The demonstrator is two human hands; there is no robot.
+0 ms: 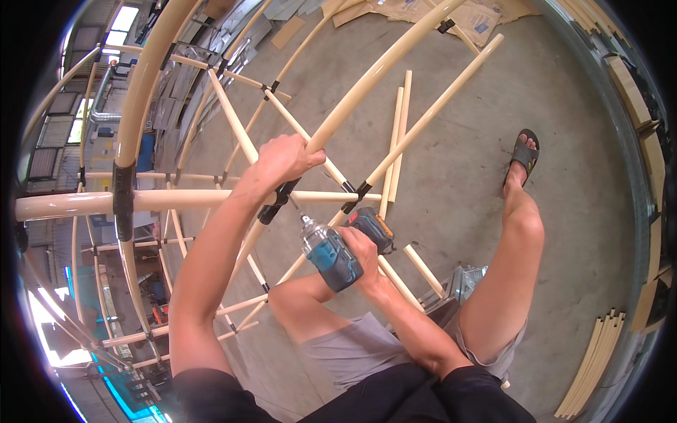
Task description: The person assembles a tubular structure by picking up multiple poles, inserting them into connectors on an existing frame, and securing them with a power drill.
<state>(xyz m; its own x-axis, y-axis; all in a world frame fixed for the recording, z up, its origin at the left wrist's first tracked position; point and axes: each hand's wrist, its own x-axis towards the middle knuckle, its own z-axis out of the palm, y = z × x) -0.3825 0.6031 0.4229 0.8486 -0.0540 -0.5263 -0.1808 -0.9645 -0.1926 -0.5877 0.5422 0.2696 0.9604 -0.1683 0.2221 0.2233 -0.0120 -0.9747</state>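
Observation:
My left hand (282, 161) is wrapped round a cream-coloured pipe (384, 67), just above a black pipe joint (276, 203). In my right hand (361, 255) is a blue and black cordless impact driver (330, 258), held by its grip, with a black battery (374, 229) at the grip's end. The driver's bit (295, 206) points up and left and reaches the joint's edge; whether it sits in a screw head I cannot tell. A horizontal pipe (176, 200) meets the same joint from the left, passing behind my left forearm.
A frame of cream pipes and black joints fills the left side. Loose pipes (400, 141) lie on the concrete floor ahead, beyond another black joint (357, 197). More pipes (592, 363) are bundled at lower right. Cardboard (469, 22) lies at the back. My bent legs flank the work.

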